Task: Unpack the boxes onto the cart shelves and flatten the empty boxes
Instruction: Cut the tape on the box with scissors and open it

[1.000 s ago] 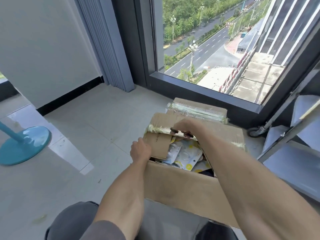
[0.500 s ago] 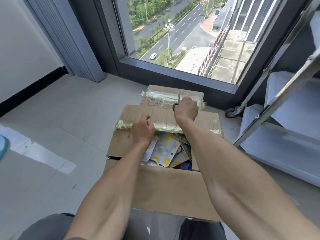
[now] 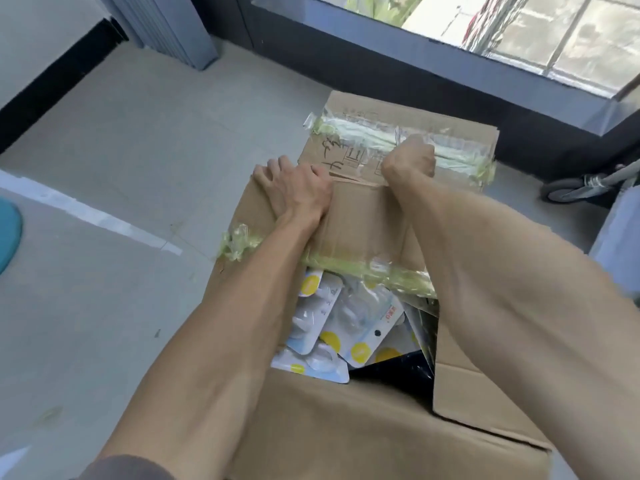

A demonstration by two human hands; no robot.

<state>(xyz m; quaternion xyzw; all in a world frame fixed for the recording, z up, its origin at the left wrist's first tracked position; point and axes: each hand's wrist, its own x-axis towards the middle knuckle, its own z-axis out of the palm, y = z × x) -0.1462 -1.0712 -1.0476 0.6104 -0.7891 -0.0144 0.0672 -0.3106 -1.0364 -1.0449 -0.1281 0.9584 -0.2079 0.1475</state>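
Head view: a large brown cardboard box [image 3: 346, 427] fills the frame from centre down to six o'clock, standing on a pale grey tiled floor [image 3: 114, 161]. Its far top flap [image 3: 363, 216], edged with crumpled yellow-green clear tape [image 3: 367, 270], is folded back toward twelve o'clock. Beyond it, at about one o'clock, lies a second taped brown cardboard flap [image 3: 408, 133] with black handwriting on it.

The left hand [image 3: 294, 188] rests on the far flap's left part, fingers curled over its far edge, gripping the cardboard. The right hand [image 3: 410, 164] is clenched in a fist at the same far edge, just right of the left hand; what it grasps cannot be told, since the fingers are hidden.

Inside the open box, between the forearms, lie white and pale blue blister packs with yellow dots [image 3: 332, 327], over something dark.

At three o'clock a grey caster wheel [image 3: 568, 188] of a cart shows. A teal round base [image 3: 8, 233] sits at nine o'clock. A dark-framed window [image 3: 450, 67] runs along the top.
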